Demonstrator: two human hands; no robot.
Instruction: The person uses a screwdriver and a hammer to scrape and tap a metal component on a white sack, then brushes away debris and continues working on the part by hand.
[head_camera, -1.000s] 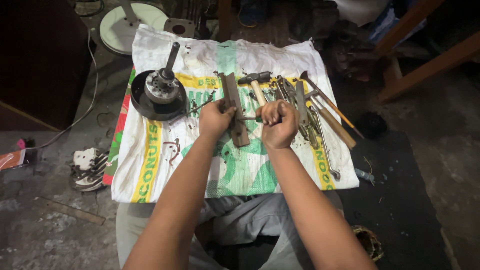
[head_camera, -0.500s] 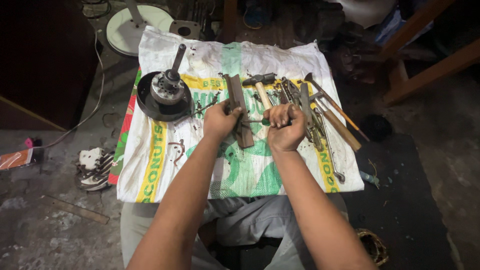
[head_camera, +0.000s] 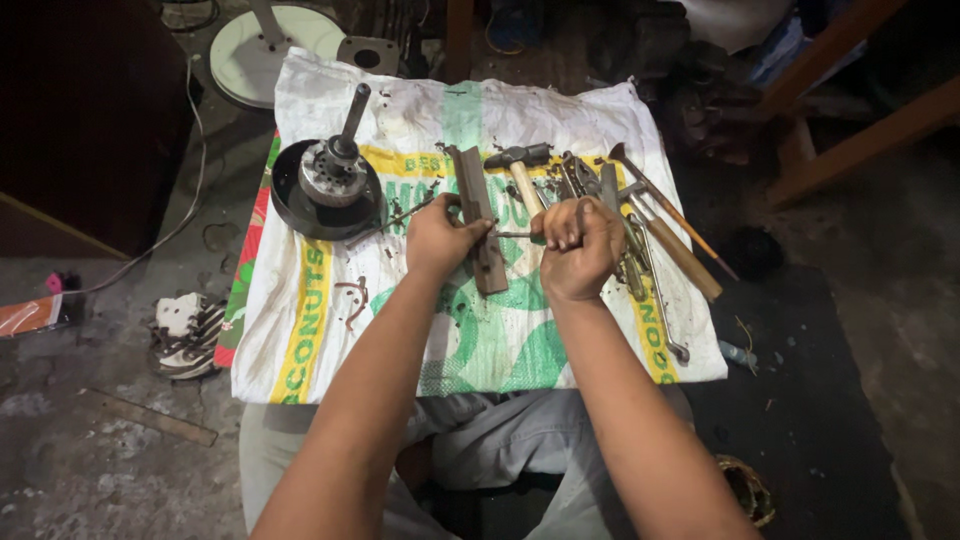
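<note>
Both fists clenched | left hand (head_camera: 440, 240) hides rod (head_camera: 512, 235) end | right hand (head_camera: 575, 245) grips it

- White woven plastic sack (head_camera: 330, 330) with yellow and green print: coarse, matt, stained.
- Dark flat metal bar (head_camera: 480, 225): dull, rusty, rough.
- Hammer (head_camera: 520, 170) near the sack's far edge: grey metal head, pale wooden handle.
- Round black motor housing (head_camera: 325, 185) at the left edge: dull metal, smooth steel shaft.
- Grey concrete floor (head_camera: 90, 440): rough, dusty.

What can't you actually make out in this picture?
Head view, three things:
- What the right hand grips: its closed fingers hide it.
- The tip of the thin rod by the left hand: too small to tell.
- The tool pile: overlapping, individual tools unclear.
</note>
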